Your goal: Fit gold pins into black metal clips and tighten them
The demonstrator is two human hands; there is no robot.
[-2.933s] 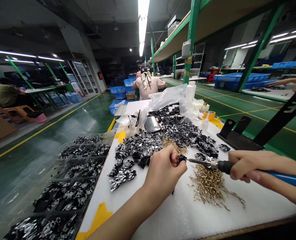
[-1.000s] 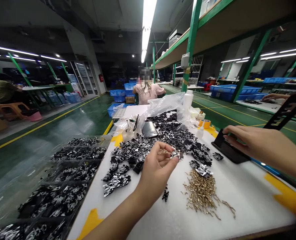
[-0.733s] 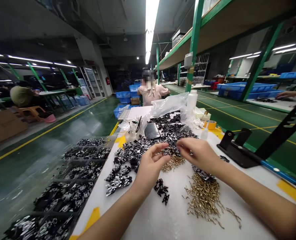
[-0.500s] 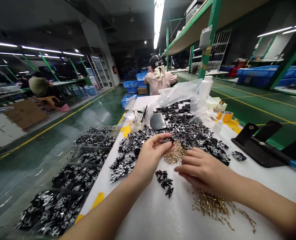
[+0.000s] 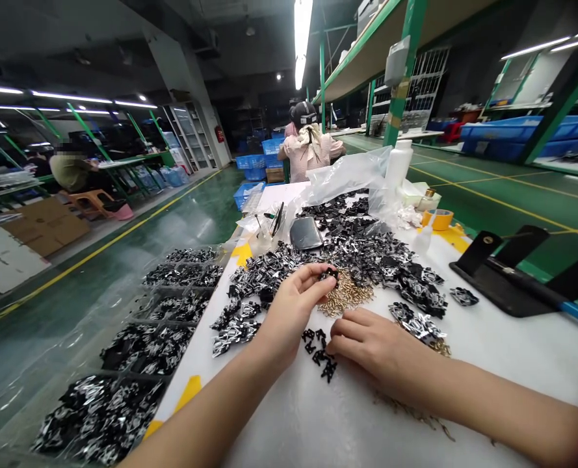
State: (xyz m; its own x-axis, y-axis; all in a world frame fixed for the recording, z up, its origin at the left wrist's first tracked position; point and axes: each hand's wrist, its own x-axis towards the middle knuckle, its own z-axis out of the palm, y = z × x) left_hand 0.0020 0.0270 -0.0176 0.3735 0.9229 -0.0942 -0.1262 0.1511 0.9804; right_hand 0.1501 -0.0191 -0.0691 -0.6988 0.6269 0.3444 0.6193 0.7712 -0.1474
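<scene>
Between the thumb and fingers of my left hand (image 5: 296, 309) is a small black plastic part (image 5: 330, 274), raised above the table. My right hand (image 5: 376, 344) is low over the white tabletop, fingers curled and close together. Its fingertips reach the edge of a small group of black parts (image 5: 322, 356); whatever they pinch is hidden. Behind my hands lies a pile of small gold-coloured metal pieces (image 5: 350, 296). A second heap of gold pieces (image 5: 415, 411) is mostly covered by my right forearm.
A large heap of black-and-silver parts (image 5: 376, 253) spreads across the table, with a dark flat tray (image 5: 306, 234) in it. A compartmented clear tray (image 5: 108, 370) of similar parts stands left. A black bracket (image 5: 508, 286), white bottle (image 5: 398, 166) and yellow tape (image 5: 437, 220) are right.
My right hand has moved left and down from beside the gold pile to the small group of black parts. My left hand stays nearly in place, holding the black part.
</scene>
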